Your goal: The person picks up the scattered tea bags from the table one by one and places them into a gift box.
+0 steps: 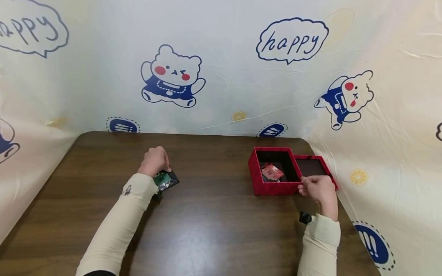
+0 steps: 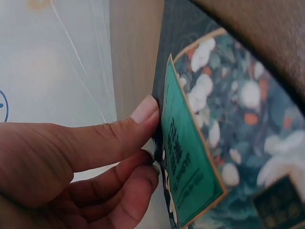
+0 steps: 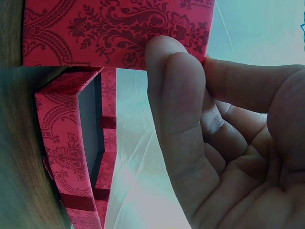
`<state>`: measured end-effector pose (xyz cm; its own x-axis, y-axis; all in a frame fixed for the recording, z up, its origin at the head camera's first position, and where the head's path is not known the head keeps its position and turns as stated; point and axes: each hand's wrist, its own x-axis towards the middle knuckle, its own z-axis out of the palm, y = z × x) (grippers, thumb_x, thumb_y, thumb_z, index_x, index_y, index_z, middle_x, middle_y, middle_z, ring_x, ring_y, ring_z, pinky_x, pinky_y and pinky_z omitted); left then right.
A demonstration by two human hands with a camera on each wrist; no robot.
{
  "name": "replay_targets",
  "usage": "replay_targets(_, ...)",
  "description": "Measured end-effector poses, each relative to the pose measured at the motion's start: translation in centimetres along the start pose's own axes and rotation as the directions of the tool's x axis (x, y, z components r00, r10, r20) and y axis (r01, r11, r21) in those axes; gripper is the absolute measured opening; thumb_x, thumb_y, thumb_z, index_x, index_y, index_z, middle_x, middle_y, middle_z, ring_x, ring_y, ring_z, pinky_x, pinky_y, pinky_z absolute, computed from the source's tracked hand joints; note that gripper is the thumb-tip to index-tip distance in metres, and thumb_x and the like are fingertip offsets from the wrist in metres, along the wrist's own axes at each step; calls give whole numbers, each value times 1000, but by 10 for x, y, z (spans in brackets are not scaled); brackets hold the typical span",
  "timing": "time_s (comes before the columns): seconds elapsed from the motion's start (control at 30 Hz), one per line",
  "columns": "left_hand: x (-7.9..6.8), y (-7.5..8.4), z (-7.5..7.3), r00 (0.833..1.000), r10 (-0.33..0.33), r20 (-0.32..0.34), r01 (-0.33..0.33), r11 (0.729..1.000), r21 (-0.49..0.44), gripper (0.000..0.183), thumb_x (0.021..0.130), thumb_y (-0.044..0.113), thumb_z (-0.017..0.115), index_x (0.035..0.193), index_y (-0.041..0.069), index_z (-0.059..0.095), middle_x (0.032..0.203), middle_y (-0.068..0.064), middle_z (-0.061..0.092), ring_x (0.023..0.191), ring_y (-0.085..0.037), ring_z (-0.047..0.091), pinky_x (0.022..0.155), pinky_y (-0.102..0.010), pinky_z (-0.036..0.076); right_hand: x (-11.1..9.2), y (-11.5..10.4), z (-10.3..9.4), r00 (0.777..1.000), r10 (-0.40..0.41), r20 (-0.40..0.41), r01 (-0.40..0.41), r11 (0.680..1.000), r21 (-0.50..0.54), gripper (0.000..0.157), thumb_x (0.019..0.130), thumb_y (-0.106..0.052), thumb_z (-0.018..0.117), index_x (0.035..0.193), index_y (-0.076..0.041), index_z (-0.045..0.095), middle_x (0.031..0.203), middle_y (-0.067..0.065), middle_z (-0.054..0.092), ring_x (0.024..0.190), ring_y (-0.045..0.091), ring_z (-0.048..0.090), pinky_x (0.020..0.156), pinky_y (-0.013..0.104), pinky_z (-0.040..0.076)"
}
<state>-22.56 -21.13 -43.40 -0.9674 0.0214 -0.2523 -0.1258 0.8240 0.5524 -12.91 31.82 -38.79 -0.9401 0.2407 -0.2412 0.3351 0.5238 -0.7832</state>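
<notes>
My left hand (image 1: 155,161) pinches the edge of a small flat packet (image 1: 165,181) between thumb and fingertips, over the left half of the table. The left wrist view shows the packet's floral print (image 2: 250,95) and a green label (image 2: 190,162) with dark writing. On the right, an uncovered red patterned box (image 1: 276,188) stands on the table, its inside black. A red packet (image 1: 272,171) lies in it. My right hand (image 1: 321,191) grips the box's near right corner, thumb at the rim and fingers on the outer wall, seen closely in the right wrist view.
Right beside the box lies its red lid (image 1: 312,167), inner side up, partly behind my right hand. The brown wooden table (image 1: 200,230) ends at a pale printed curtain (image 1: 221,76) at the back and right. A small black object (image 1: 305,217) sits at my right cuff.
</notes>
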Motion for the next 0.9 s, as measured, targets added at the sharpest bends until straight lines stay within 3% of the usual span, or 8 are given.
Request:
replay_targets(0.43,1,-1,-3,1000,16,-2,-16,1000,0,10,86,8,79,79,4,74,93,-16,67,83,-35,60,70,-47,52,1,-2,-2,1000,-3,-1,3,1000,7,32,102,-18,61,112,12,68,81,14,73,70,22,73,67,32,59)
replay_targets(0.6,-1,1,-5,998,54,24,-55,998,10,12,90,8,74,80,3,73,89,-14,66,81,-33,60,69,-45,51,1,-5,-4,1000,0,-7,0,1000,-11,34,103,-21,61,114,10,68,82,13,73,69,19,72,68,30,59)
replay_targets(0.77,-4,-1,-5,995,91,49,-95,993,76,16,93,9,70,77,3,69,80,-11,64,75,-30,58,66,-41,48,1,-4,-1,1000,-1,6,1,1000,-6,34,102,-21,61,113,10,68,81,12,73,73,24,74,70,32,59)
replay_targets(0.9,-5,-4,-3,991,129,39,-132,987,91,20,92,8,69,72,4,67,77,-7,65,71,-27,58,66,-39,47,0,-1,0,1000,7,-5,-7,999,-32,33,102,-22,62,111,9,70,80,11,74,72,24,74,70,34,59)
